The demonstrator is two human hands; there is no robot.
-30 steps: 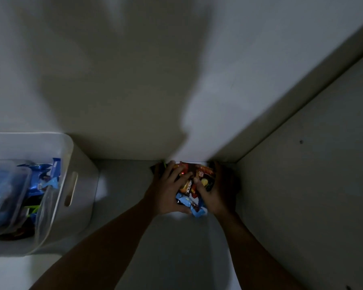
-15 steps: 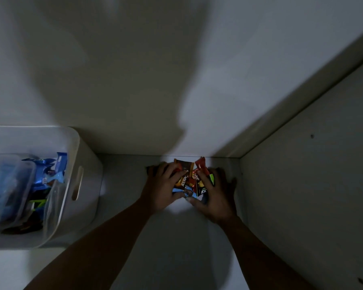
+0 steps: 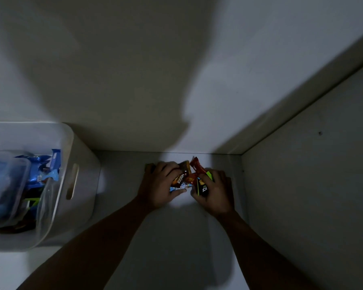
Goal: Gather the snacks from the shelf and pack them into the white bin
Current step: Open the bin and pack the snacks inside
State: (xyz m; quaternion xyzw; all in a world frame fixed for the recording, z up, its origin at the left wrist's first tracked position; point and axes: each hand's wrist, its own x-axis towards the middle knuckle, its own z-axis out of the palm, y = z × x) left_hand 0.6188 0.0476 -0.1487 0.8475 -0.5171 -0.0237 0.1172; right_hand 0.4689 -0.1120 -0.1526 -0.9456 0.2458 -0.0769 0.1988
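A loose cluster of snacks is pressed between the left hand and the right hand, fingers curled round wrappers on the shelf. The white bin, already part-filled, is set well to the left of the left hand. Slippery packets could be squeezed out or dropped during the carry across.

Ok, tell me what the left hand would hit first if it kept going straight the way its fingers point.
The left hand points toward the shelf's back; its fingers already rest on the snack packets. Past those, the back wall looks next, though depth is hard to judge.
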